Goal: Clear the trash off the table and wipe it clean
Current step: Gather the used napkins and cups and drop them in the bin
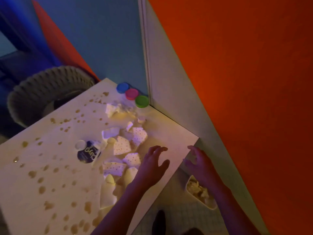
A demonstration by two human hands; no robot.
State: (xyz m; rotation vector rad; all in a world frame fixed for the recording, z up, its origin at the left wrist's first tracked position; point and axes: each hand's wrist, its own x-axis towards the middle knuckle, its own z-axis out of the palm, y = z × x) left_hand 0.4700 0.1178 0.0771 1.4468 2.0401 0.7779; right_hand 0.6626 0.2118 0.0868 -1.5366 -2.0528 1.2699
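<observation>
Both hands [153, 164] hover open beside paper scraps [124, 146] on table [50, 167].

There is only one view, from a camera worn on the head. It looks forward and steeply down on the white table [55, 167], from close above its near edge, and it is tilted, so the table runs diagonally. Beyond the table's far corner it faces the wall; right of the table it sees the floor.

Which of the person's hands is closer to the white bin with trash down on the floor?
The right hand. It hangs off the table edge, just above the white bin. The left hand is over the table, beside the paper scraps.
</observation>
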